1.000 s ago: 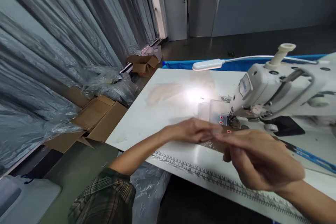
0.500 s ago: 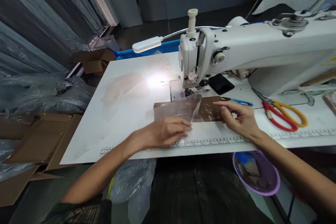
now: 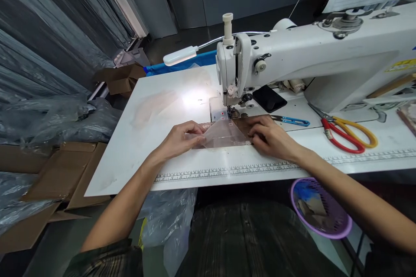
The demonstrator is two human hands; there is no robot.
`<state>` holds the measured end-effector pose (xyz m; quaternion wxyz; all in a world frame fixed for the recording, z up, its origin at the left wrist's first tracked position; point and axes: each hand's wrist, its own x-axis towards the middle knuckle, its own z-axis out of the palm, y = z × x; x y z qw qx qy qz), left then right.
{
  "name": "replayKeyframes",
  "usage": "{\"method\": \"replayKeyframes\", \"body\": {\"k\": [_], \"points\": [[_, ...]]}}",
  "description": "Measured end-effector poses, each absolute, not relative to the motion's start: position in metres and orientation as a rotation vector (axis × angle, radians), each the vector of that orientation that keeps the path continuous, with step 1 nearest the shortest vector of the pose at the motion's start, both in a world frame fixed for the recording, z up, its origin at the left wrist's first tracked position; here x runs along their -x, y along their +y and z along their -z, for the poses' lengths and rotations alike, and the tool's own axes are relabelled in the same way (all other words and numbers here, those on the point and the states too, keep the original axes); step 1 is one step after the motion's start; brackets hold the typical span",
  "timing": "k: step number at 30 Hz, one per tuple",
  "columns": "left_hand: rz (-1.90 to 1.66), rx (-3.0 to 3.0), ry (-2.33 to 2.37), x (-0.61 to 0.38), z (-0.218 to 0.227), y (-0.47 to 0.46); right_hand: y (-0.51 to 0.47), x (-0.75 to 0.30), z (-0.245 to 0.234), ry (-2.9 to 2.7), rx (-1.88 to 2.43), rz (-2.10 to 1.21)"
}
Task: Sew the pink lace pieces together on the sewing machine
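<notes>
A brown piece with a clear plastic film (image 3: 225,133) lies on the white sewing table (image 3: 156,138), just in front of the needle of the white sewing machine (image 3: 292,60). My left hand (image 3: 182,138) pinches the piece's left edge with curled fingers. My right hand (image 3: 269,138) presses and grips its right side, fingers bent. Both hands sit close to the presser foot (image 3: 232,112).
Red-and-yellow scissors (image 3: 347,132) and blue thread snips (image 3: 290,120) lie right of the needle. A lamp (image 3: 180,55) shines on the table. A purple basket (image 3: 320,214) hangs below the table edge. Cardboard boxes (image 3: 61,173) and plastic sheeting fill the left floor.
The view swung right and down onto the machine. Both hands moved in toward each other on the brown piece, which now sits closer to the needle.
</notes>
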<state>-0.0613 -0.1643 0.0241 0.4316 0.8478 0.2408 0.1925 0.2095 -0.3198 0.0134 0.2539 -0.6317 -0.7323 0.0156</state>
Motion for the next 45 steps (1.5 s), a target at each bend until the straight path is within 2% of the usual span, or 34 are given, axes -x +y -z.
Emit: {"method": "replayKeyframes", "body": {"k": [4,14,20,24,28,30,33,35,38,41,45], "points": [[-0.324,-2.035,0.607,0.064,-0.038,-0.17,-0.322,-0.214,-0.019,-1.779,1.738,-0.117],[-0.272,-2.053,0.67,0.047,-0.036,-0.167,-0.304,-0.181,-0.018,-1.899,1.862,-0.059],[-0.25,-1.56,0.527,0.052,-0.046,-0.176,-0.309,-0.182,-0.025,-1.397,1.675,-0.662],[-0.308,-1.333,0.543,0.046,-0.043,-0.181,-0.31,-0.179,-0.026,-1.191,1.606,-0.884],[-0.507,-1.408,0.642,0.046,-0.037,-0.167,-0.309,-0.179,-0.026,-0.97,1.508,-1.07],[-0.729,-1.558,0.792,0.05,-0.035,-0.157,-0.308,-0.181,-0.027,-0.865,1.499,-1.117],[-0.992,-1.841,1.026,0.055,-0.033,-0.153,-0.309,-0.179,-0.03,-0.854,1.541,-1.092],[-0.826,-1.886,0.934,0.053,-0.034,-0.164,-0.312,-0.171,-0.032,-0.978,1.589,-1.028],[-0.357,-1.566,0.599,0.039,-0.036,-0.195,-0.318,-0.152,-0.037,-1.404,1.582,-0.814],[-0.421,-1.327,0.541,0.022,-0.039,-0.219,-0.328,-0.141,-0.043,-1.87,1.424,-0.514],[-0.437,-1.221,0.474,0.016,-0.043,-0.227,-0.336,-0.152,-0.048,-1.911,1.369,-0.194]]}}
